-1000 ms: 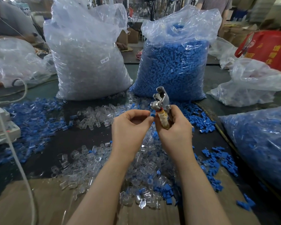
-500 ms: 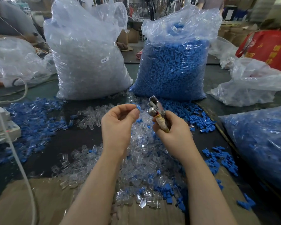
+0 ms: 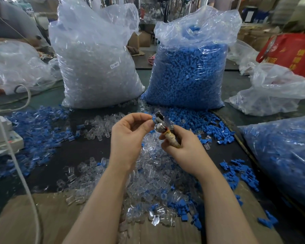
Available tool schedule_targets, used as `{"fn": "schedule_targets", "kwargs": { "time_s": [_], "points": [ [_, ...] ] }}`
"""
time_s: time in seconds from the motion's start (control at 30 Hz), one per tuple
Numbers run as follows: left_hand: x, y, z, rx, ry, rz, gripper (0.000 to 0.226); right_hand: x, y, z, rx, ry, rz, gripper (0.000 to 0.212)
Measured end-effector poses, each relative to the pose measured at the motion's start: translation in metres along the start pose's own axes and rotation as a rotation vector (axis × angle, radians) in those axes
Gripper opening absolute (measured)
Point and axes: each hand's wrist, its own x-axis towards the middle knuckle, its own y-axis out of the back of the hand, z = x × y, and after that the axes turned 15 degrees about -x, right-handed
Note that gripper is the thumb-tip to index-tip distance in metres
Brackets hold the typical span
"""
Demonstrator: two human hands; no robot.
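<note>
Right hand [image 3: 185,147] fingers curled round the taped handle of the metal tool [image 3: 159,124], held over the mixed pile [image 3: 157,173]; left hand [image 3: 128,136] pinches a small blue piece [image 3: 152,118] at the tool head. Risks: piece slips and is lost among loose clear/blue parts; fingertip nipped by the head. Left bag [image 3: 95,67] holds clear parts, middle bag [image 3: 187,76] blue ones

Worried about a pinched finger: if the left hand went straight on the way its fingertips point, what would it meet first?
Probably the tool's metal head, held by the right hand. The left hand, pinching what looks like a small blue piece, sits right beside it, though depth is unclear.
</note>
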Motion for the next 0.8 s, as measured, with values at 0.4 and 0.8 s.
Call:
{"fn": "schedule_targets", "kwargs": {
  "time_s": [0.4,0.8],
  "points": [
    [0.000,-0.001,0.001,-0.017,0.015,0.006,0.014,-0.001,-0.002,-0.002,-0.149,0.000,0.055,0.022],
    [0.017,0.067,0.018,0.535,0.057,0.385,0.009,0.000,0.000,0.013,-0.237,-0.086,0.213,0.006]
  ]
}}
